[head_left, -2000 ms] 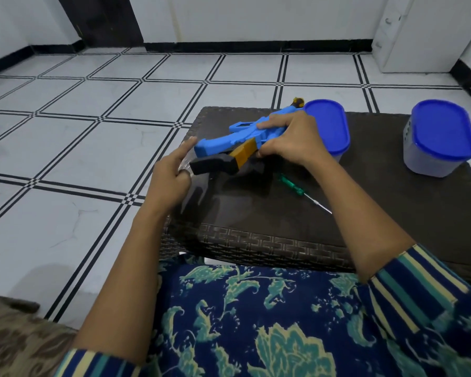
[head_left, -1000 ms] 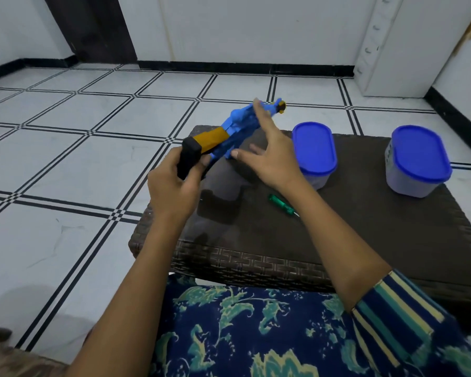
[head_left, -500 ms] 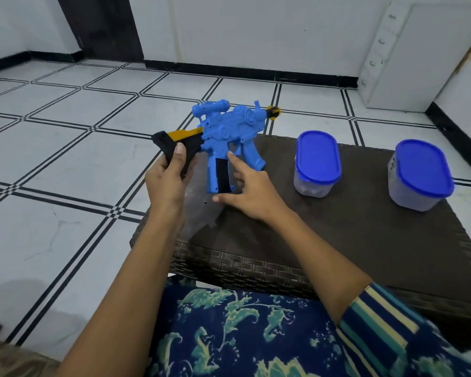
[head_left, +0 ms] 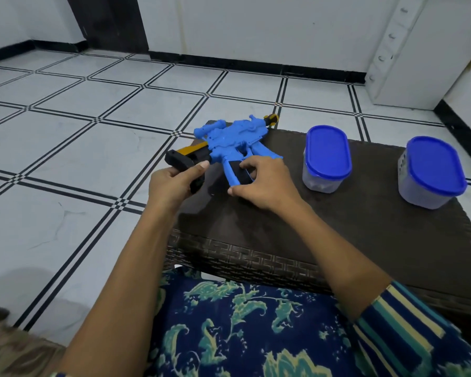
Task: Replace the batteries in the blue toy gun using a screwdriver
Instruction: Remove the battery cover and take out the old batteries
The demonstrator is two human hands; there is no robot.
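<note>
Blue-bodied, the toy gun (head_left: 229, 142) lies at the table's (head_left: 337, 227) ten o'clock corner, its stock past the edge. The left hand (head_left: 172, 186) grips the black stock; the right hand (head_left: 267, 183) pinches the grip's black panel. Prying there before unscrewing could, I judge, snap the panel.

Two translucent containers with blue lids, one (head_left: 327, 159) left of the other (head_left: 433, 172), stood well apart on a dark woven bench (head_left: 365, 227). White floor tiles (head_left: 79, 137) with black lines lay beyond.
</note>
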